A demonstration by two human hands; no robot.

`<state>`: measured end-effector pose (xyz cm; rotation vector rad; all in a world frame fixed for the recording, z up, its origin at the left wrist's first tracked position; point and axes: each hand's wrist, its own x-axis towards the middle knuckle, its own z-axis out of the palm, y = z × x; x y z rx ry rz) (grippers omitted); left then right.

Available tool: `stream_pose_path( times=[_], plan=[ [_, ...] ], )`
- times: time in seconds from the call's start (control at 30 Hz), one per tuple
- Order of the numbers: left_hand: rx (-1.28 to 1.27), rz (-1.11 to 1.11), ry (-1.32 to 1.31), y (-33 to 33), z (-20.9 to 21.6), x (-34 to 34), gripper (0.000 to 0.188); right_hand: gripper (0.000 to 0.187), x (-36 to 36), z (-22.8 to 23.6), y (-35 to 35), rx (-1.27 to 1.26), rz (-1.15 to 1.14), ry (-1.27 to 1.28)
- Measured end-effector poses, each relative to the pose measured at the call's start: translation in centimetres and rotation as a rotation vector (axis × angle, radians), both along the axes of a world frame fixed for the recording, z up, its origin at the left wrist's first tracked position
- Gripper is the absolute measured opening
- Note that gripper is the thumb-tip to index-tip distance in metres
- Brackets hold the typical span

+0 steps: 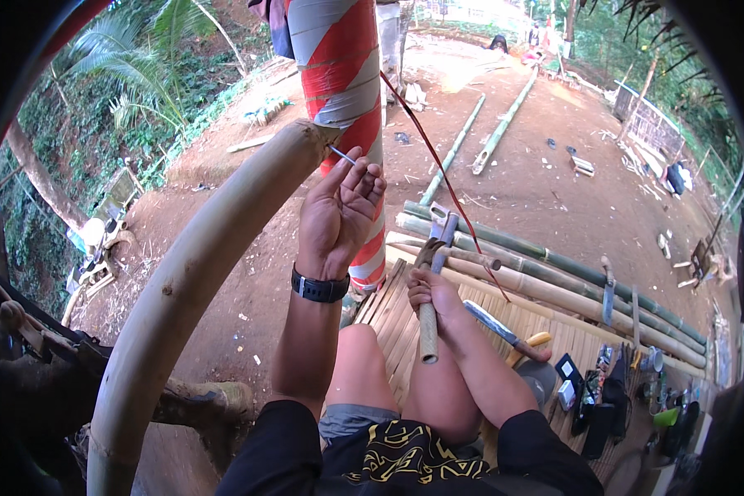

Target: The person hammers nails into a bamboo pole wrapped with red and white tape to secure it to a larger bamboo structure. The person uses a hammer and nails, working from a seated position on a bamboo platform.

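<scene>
My left hand [339, 202], palm up with a dark watch on the wrist, pinches a thin metal nail [341, 155]. The nail's far end meets the top end of a thick bamboo pole [198, 248], which slants up from the lower left. That end rests against or very near a post [335, 58] wrapped in red and white stripes. Lower and to the right, my right hand [434, 295] is wrapped round the pale handle of a hammer [428, 339]. The hammer's head points up and away from me, above my right thigh.
A bamboo slat bench [397, 293] lies under my legs, with bamboo poles [546, 277] along its far side. A long knife [500, 326] and several small items lie on the right. A red cord [450, 182] slants past the post. Bamboo lengths [504, 124] lie on bare earth.
</scene>
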<state>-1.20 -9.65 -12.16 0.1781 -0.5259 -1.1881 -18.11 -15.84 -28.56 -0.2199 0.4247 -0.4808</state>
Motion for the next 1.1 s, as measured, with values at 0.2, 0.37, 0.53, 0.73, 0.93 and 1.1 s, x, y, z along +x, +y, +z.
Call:
stream_pose_path(
  times=[0.2, 0.37, 0.53, 0.73, 0.93, 1.1],
  plan=[
    [0.047, 0.084, -0.118, 2.0, 0.1, 0.2, 0.042, 0.017, 1.1, 4.6, 4.4, -0.448, -0.234, 0.159],
    [0.073, 0.218, -0.244, 4.5, -4.3, 0.6, 0.038, 0.019, 1.3, 2.7, 3.7, -0.294, -0.079, 0.306],
    [0.463, 0.75, -0.937, 6.8, -15.0, -0.8, 0.031, 0.022, 0.6, 3.6, 4.4, -0.524, -0.126, 0.256],
    [0.639, 0.656, -1.605, 10.3, -28.2, -5.8, 0.022, 0.033, 2.9, 1.4, 5.6, -1.088, -0.291, 0.526],
    [0.108, 0.412, -1.831, 9.1, -23.5, -12.2, 0.024, 0.024, -2.1, 4.3, 7.0, -0.38, 0.063, 0.324],
    [0.07, 0.24, -1.841, 8.1, -27.0, -13.9, 0.026, 0.017, -2.7, 3.2, 6.7, -0.346, 0.081, 0.363]
  ],
)
